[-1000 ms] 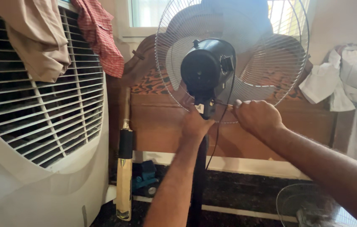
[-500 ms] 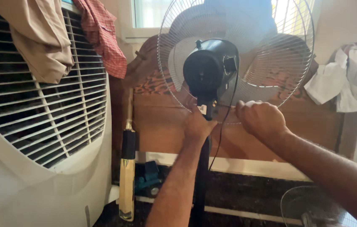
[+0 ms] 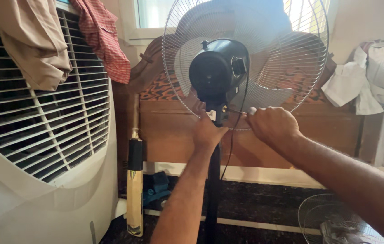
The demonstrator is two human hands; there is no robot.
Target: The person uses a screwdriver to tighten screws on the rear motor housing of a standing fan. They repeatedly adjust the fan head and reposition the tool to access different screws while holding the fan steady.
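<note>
At the middle of the room, in front of a wooden headboard (image 3: 169, 131), stands a pedestal fan (image 3: 219, 72) on a dark pole (image 3: 213, 190), seen from its rear. Left hand (image 3: 207, 133) is closed around the neck of the fan, just under the black motor housing (image 3: 214, 68), fingers wrapped and gripping the joint where a small fitting shows. Right hand (image 3: 271, 126) is closed into a loose fist just beside the neck, pinching a small pale knob or tool tip (image 3: 251, 110) between thumb and fingers; what exactly it is cannot be made out. A thin black cord (image 3: 237, 131) hangs from the housing between the two hands. The rear wire guard (image 3: 291, 68) is in place; a second wire guard (image 3: 332, 221) lies low at the right on the floor. Judgement: the head is top-heavy on a slim pole and likely to sway; the wire guard is light, springy and bends easily, so the firm hold is at the rigid neck or the housing, not the wires. Left of the fan: a large white air cooler (image 3: 42, 135) draped with cloths, and a cricket bat (image 3: 134, 180) leaning upright. Clothes (image 3: 372, 81) hang at the right.
</note>
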